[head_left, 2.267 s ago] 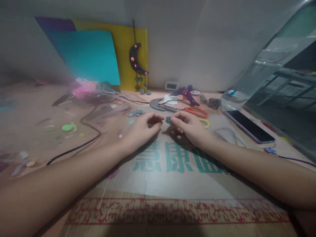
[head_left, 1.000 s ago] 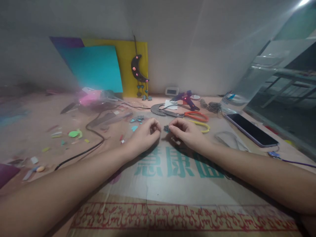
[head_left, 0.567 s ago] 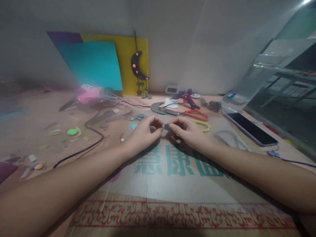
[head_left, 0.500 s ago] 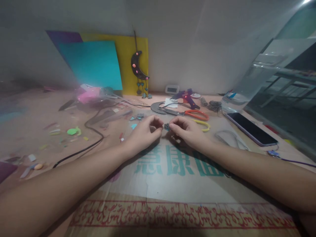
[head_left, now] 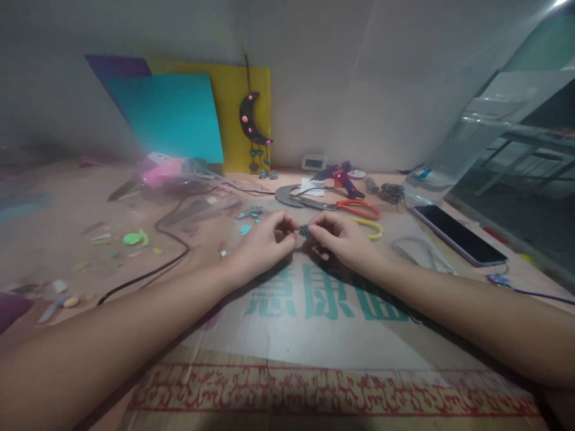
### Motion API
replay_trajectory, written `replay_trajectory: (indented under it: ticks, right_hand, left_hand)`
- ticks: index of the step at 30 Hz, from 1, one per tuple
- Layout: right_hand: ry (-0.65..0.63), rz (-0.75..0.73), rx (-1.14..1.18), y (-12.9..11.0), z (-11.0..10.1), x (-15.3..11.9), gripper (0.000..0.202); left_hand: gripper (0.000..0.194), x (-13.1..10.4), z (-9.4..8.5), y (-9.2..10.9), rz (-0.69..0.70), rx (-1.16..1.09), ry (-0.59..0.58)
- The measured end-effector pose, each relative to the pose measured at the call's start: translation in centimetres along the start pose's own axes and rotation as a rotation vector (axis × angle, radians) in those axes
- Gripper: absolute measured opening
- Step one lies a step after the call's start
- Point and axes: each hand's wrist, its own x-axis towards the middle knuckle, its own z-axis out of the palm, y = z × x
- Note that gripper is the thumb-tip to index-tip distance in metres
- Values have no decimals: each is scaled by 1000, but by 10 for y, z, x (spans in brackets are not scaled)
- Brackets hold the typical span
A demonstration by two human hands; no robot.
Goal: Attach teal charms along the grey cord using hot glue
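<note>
A small dark grey and teal piece (head_left: 304, 230) is pinched between the thumb and fingers of my right hand (head_left: 344, 239). My left hand (head_left: 269, 239) curls just to the left of it, thumb and fingertips drawn together at the piece's left side; what they grip, if anything, is too small to make out. Both hands are over a pale sheet with green characters (head_left: 323, 293). Beyond the left hand lie small teal bits (head_left: 245, 229). Yellow-handled scissors (head_left: 371, 227) are partly hidden behind the right hand.
Behind the hands are a grey crescent (head_left: 287, 194), orange-handled scissors (head_left: 359, 209) and a glue gun (head_left: 341, 178). A phone (head_left: 458, 234) lies at the right. A black cable (head_left: 173, 236) and scraps are at the left. A moon ornament (head_left: 251, 120) hangs against yellow card.
</note>
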Motion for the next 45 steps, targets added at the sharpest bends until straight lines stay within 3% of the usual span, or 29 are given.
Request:
replay_trajectory:
  ticks: [14, 23, 36, 45]
  right_hand:
    - [-4, 5, 25, 0, 1, -1, 24]
    - [-8, 7, -3, -1, 0, -1, 25]
    - [-16, -11, 4, 0, -1, -1, 30]
    - [1, -31, -34, -3, 0, -1, 18]
  left_hand:
    - [10, 0, -2, -3, 37, 74, 19]
    - [25, 0, -3, 0, -1, -82, -6]
    - [14, -1, -4, 13, 36, 84, 34]
    - [14, -2, -4, 10, 100, 169, 33]
